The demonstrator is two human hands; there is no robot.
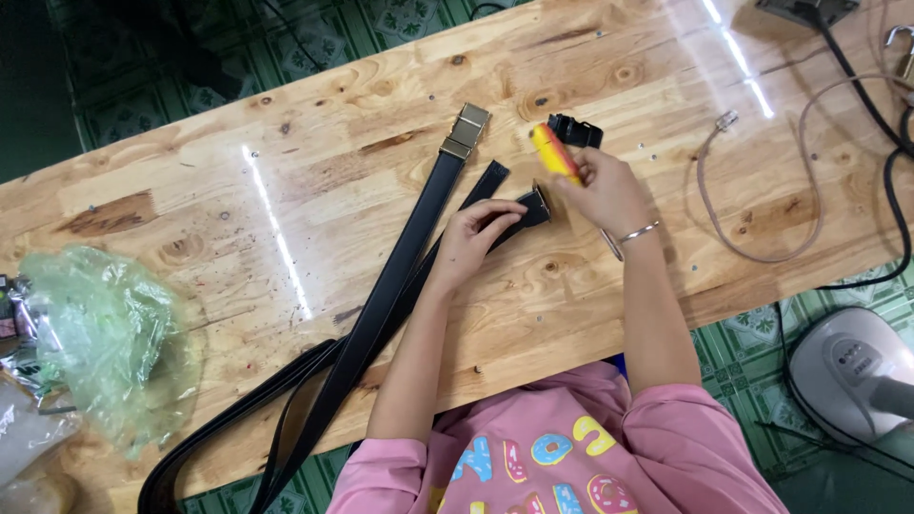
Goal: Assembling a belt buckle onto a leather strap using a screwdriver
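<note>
Pink sleeves (571, 447) sit nearest me. Left hand (466, 243) presses its fingers together on the black belt end (519, 211) lying mid-worktop (286, 181); right hand (605, 190) is clamped on a yellow-and-red tool (555, 152). I judge the tool could slip off the strap's clasp. Near edge is close; a loose cable (752, 238) crowds the right, and open wood lies far-left.

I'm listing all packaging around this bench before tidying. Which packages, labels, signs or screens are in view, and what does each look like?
Green plastic bag: left end of the wooden table, crumpled, translucent pale green.
Clear plastic packets: bottom left corner, partly cut off, contents unclear.
No signs or screens show; whether any label is present cannot be told.
</note>
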